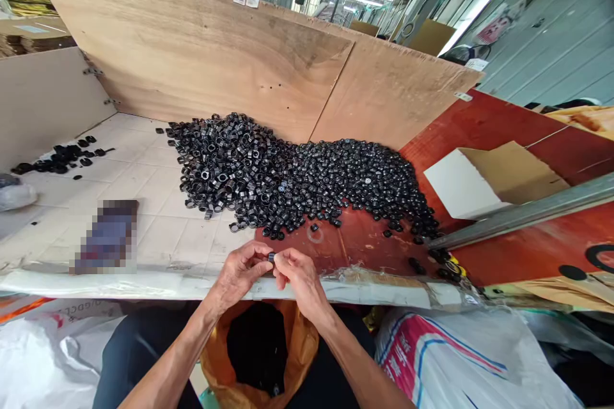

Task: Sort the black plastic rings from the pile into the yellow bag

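The left hand (238, 276) and right hand (298, 280) meet at the near edge of the desk (158, 236), their fingers closed from both sides on a small black ring (271, 257). It is held firmly above an orange sack (301, 339), near a heaped pile of glossy black rings (297, 182).

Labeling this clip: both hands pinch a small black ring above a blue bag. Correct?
Not blue: the head view shows the bag is orange. Otherwise as you said: the left hand and right hand pinch a small black ring above it.
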`<state>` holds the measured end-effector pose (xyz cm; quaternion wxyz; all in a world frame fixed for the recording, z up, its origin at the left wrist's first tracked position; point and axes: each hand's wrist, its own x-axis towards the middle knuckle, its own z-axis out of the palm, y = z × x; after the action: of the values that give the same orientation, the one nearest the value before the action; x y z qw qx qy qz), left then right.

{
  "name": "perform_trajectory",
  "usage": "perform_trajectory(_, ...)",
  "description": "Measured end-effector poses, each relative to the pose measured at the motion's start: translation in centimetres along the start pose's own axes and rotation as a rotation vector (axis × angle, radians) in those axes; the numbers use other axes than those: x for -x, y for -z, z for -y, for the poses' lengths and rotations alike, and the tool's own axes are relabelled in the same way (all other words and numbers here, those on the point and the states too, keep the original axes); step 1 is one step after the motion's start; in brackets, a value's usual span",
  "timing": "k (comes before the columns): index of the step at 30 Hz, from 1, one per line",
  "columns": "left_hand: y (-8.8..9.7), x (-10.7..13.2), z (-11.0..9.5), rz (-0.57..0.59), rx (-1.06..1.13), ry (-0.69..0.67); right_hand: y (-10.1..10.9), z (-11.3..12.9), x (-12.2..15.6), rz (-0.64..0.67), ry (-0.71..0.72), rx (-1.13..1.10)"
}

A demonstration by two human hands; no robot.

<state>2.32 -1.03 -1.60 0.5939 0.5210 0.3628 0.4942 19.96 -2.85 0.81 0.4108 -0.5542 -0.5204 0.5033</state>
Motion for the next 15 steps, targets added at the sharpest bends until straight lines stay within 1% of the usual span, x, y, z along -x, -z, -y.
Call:
perform_trajectory(1, 0.0, 0.0, -0.1, 0.014, -0.02, -0.002, 0.1, -0.1, 0.1, -0.018, 0.021, 0.006)
perform_trajectory(2, 0.0, 0.0, -0.2, 0.036, -0.023, 0.006, 0.3, -0.2, 0.2, -0.04, 0.079, 0.036)
perform_trajectory(4, 0.0, 0.0, -0.3, 0.087, -0.002, 0.033, 0.6, -0.5, 0.5, -0.073, 0.235, 0.128)
perform_trajectory(5, 0.0, 0.0, -0.3, 0.105, 0.008, 0.044, 0.7, -0.7, 0.6, -0.078, 0.289, 0.154)
perform_trajectory(6, 0.1, 0.0, -0.2, 0.115, 0.008, 0.049, 0.7, -0.8, 0.7, -0.072, 0.303, 0.154)
perform_trajectory(7, 0.2, 0.0, -0.1, 0.116, -0.003, 0.043, 0.5, -0.9, 0.8, -0.066, 0.27, 0.121)
perform_trajectory(8, 0.2, 0.0, 0.1, 0.111, -0.029, 0.026, 0.2, -0.9, 0.9, -0.065, 0.201, 0.05)
perform_trajectory(10, 0.4, 0.1, 0.4, 0.099, -0.127, -0.048, -0.4, -0.8, 0.9, -0.06, 0.014, -0.183)
perform_trajectory(13, 0.5, 0.3, 0.5, 0.094, -0.377, -0.237, -1.1, -0.3, 0.8, -0.036, -0.206, -0.53)
perform_trajectory(15, 0.4, 0.6, 0.4, 0.115, -0.531, -0.354, -0.8, 0.2, 0.9, -0.003, -0.325, -0.659)
